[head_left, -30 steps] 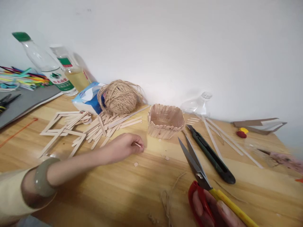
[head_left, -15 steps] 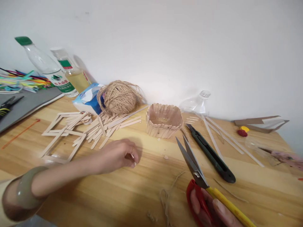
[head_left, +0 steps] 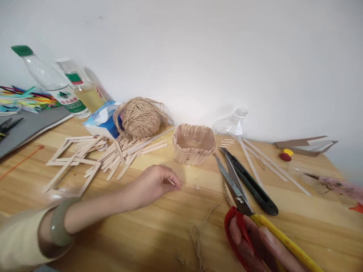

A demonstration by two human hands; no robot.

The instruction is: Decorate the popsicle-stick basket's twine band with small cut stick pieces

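Observation:
My right hand (head_left: 262, 238) grips a pair of scissors (head_left: 241, 202) by its red and yellow handles, with the blades slightly parted and pointing at the back. Behind the blades lies a dark green utility knife (head_left: 253, 183). My left hand (head_left: 163, 179) hovers over the tabletop with fingers curled together; what is in them, if anything, is hidden. Just beyond stands a small basket (head_left: 194, 155) of popsicle-stick pieces around a clear plastic tub, with twine about its side. A braided twine end (head_left: 227, 194) trails behind the scissors. Loose twine (head_left: 197, 241) lies between my hands.
Popsicle sticks (head_left: 113, 160) and joined stick frames (head_left: 65, 162) lie at left. A twine ball (head_left: 141, 117) leans by a tissue pack (head_left: 104, 124) and two bottles (head_left: 66, 98). A cut bottle top (head_left: 234, 122), clear strips (head_left: 266, 160) and a cardboard piece (head_left: 306, 145) sit at right.
My left hand has moved right, toward the scissors. The scissors are slightly farther right and overlap the utility knife. The view has shifted slightly.

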